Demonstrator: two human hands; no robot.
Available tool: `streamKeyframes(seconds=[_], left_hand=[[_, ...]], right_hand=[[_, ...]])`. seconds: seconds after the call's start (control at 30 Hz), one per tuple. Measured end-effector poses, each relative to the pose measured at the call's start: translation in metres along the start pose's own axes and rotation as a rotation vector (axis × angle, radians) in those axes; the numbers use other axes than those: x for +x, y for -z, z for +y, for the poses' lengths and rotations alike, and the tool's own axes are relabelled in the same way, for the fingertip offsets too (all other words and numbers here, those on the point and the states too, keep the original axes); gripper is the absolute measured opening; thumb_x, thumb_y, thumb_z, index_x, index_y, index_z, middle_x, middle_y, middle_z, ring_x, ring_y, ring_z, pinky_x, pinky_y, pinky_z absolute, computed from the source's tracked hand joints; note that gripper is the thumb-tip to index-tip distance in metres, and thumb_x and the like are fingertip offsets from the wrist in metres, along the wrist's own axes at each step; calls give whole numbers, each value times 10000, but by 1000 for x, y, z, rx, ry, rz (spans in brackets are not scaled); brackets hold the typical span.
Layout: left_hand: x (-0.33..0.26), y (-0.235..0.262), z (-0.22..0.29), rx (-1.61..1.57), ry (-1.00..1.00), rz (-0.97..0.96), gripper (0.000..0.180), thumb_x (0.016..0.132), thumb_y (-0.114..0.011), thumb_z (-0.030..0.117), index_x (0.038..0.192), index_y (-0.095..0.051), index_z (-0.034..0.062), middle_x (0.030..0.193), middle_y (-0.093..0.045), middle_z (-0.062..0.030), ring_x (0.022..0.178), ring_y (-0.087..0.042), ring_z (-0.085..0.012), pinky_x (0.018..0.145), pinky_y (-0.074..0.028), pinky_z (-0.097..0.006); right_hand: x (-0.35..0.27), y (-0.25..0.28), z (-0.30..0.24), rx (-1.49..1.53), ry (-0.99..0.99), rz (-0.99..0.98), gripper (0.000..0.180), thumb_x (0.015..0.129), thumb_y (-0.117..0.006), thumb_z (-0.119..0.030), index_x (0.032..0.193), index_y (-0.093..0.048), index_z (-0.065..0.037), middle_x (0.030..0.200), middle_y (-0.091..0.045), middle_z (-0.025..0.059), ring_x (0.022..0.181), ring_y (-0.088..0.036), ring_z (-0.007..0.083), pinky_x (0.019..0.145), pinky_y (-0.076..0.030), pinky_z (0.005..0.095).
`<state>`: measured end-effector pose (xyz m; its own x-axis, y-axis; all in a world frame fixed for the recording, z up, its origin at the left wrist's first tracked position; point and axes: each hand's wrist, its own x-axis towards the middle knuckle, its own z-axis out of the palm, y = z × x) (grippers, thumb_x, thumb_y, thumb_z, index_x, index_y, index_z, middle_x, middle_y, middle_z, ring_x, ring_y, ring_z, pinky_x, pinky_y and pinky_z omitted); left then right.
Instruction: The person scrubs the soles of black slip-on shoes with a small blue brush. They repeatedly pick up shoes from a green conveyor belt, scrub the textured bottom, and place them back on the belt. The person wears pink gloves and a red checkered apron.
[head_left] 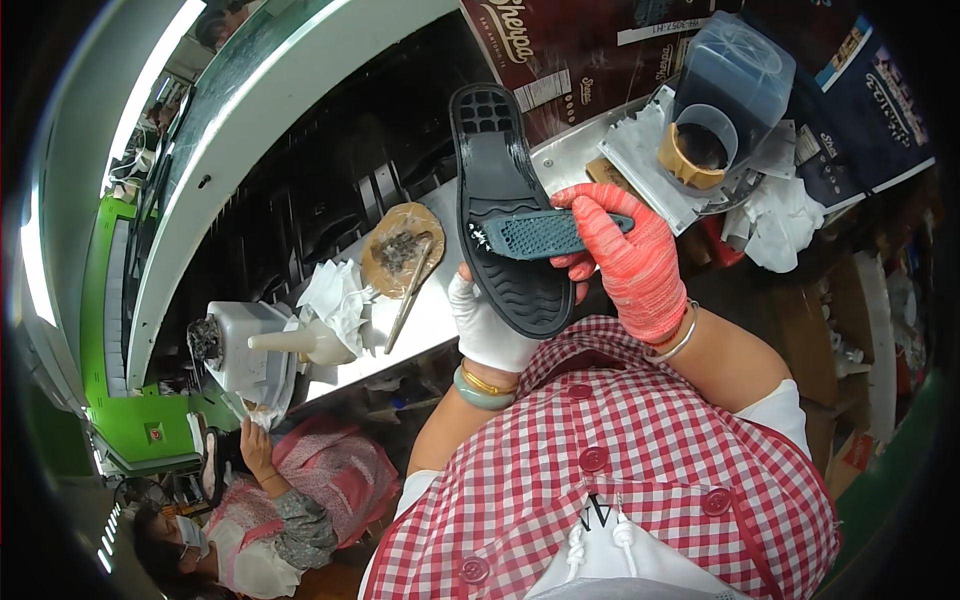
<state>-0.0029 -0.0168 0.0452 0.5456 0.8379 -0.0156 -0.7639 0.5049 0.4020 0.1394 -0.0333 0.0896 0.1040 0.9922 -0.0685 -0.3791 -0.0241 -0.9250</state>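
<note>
The left hand (pixel 487 325), in a white glove, is closed around the lower end of a black shoe sole (pixel 505 205) and holds it upright over the near edge of the steel workbench (pixel 425 315), tread side toward the camera. This grip appears to keep the sole steady and its face exposed. The right hand (pixel 630 262), in a red knitted glove, is clamped around a blue-grey brush (pixel 545 235), which lies crosswise on the middle of the sole, its bristle end touching the left edge.

On the bench to the left, a shallow brown dish (pixel 402 248) holds dark, dried residue, with a thin stick (pixel 410 292) resting across it. A pale squeeze bottle (pixel 300 342) lies just beside crumpled white paper (pixel 335 298). To the upper right, a clear plastic tub (pixel 735 75) stands behind a smaller cup (pixel 700 145) ringed with brown tape; its contents look dark and cannot be identified. White rags (pixel 780 225) lie near it.
</note>
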Motion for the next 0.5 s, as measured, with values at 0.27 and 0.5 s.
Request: streamKeyframes(seconds=[0.27, 0.5], left_hand=[[2, 2, -5, -113, -17, -2, 724, 754, -635, 493, 1303, -401, 83, 1191, -481, -119, 1034, -481, -278, 875, -440, -467], [-7, 10, -2, -27, 77, -74, 863, 710, -687, 490, 1374, -315, 84, 1335, -405, -154, 1199, -438, -370, 950, -419, -548]], right_hand=[[0, -4, 7, -62, 84, 105, 191, 913, -548, -185, 1002, -629, -37, 795, -643, 40, 640, -622, 86, 511, -465, 189], [14, -4, -3, -66, 204, 139, 176, 907, -541, -156, 1003, -630, -38, 773, -641, 40, 626, -618, 84, 528, -470, 195]])
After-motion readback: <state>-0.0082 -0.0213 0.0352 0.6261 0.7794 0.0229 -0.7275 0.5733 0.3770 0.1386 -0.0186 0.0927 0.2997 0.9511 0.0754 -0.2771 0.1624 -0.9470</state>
